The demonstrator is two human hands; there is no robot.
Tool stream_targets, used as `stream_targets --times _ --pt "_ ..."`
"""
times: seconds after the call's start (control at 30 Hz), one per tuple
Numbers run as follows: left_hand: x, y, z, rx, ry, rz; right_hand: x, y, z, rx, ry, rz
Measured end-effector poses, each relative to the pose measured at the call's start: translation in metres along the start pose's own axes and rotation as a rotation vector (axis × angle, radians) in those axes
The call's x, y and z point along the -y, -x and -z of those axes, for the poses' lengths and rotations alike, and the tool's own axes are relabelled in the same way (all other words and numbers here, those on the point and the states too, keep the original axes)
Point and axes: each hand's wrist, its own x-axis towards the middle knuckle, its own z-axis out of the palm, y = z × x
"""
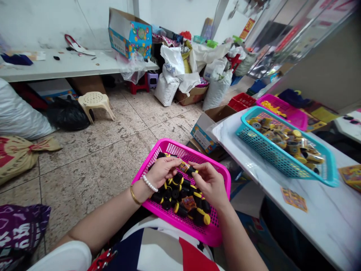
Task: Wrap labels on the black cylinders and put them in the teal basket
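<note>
A pink plastic basket (225, 177) rests on my lap, holding several small black cylinders with yellow caps (180, 209). Over it, my left hand (163, 171) pinches the end of a small clear printed wrapper (184, 166) with yellow markings. My right hand (209, 182) is closed at the other end, its fingertips on a black cylinder (191, 170). The cylinder and wrapper meet between the hands; how far one sits inside the other I cannot tell. Below them, an orange printed piece (188, 203) lies on the cylinders.
At right, a white marble-patterned table (254, 158) carries a blue basket (270, 162) of wrapped yellow-capped pieces and a printed card (293, 198). A pink tray (299, 118) stands behind. An open cardboard box (204, 131), a cream stool (96, 99) and white sacks (167, 88) stand on the floor.
</note>
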Motion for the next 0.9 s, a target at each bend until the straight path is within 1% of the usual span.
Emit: stream_targets --times 0.07,0.13,0.27,0.37,0.5,0.6,0.77,0.83,0.9 --pt "-0.001 0.002 -0.001 0.008 -0.033 -0.009 -0.002 -0.002 -0.001 -0.006 -0.102 -0.02" --pt "-0.002 0.003 -0.002 0.016 -0.01 -0.008 -0.006 -0.002 -0.003 -0.058 -0.171 -0.014" --pt "-0.002 0.005 -0.006 0.02 0.055 -0.032 -0.013 0.003 -0.008 -0.205 -0.235 0.038" --pt "0.0 0.006 -0.009 0.027 0.062 -0.059 -0.015 0.007 -0.009 -0.241 -0.259 0.054" --pt "0.002 0.007 -0.011 0.033 0.028 -0.087 -0.013 0.007 -0.009 -0.225 -0.296 0.098" --pt "0.002 0.008 -0.01 0.065 0.01 -0.06 -0.01 0.006 -0.009 -0.189 -0.291 0.117" --pt "-0.001 0.006 -0.005 0.09 -0.038 -0.017 -0.005 0.003 0.0 0.011 -0.304 -0.002" --pt "-0.001 0.005 -0.004 0.088 -0.055 -0.008 -0.005 0.003 0.005 0.037 -0.315 -0.015" --pt "0.0 0.005 -0.004 0.066 -0.051 -0.018 -0.005 0.004 0.008 0.032 -0.306 -0.02"
